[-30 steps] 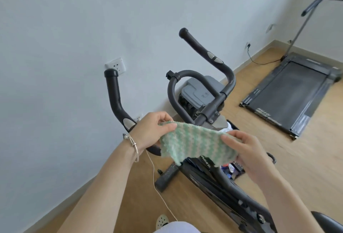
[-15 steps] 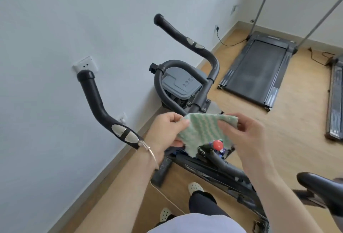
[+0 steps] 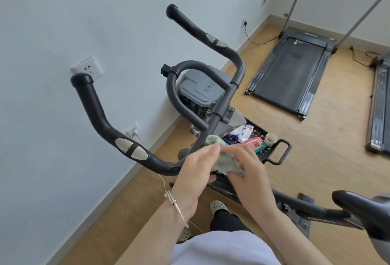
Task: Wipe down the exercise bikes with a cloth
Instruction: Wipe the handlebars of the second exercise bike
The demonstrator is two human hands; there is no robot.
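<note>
A black exercise bike [image 3: 219, 114] stands against the wall, its two curved handlebars [image 3: 99, 117] rising left and right of a grey console [image 3: 200, 91]. A green-and-white cloth [image 3: 226, 162] is bunched small between my hands, just in front of the handlebar stem. My left hand [image 3: 196, 171] pinches its left side and my right hand [image 3: 251, 176] grips its right side, fingers curled over it. Most of the cloth is hidden by my fingers. The black saddle [image 3: 365, 214] shows at the lower right.
A black perforated tray [image 3: 274, 150] behind my hands holds a red packet [image 3: 256, 143], a small cup [image 3: 271, 138] and wrappers. Two treadmills [image 3: 293, 68] lie on the wooden floor at the right. Wall sockets [image 3: 87, 68] and a thin white cable sit at the left.
The cloth went from spread wide between my hands to bunched up small. My hands came together and lower. The view tilted down, and the tray and saddle came into sight.
</note>
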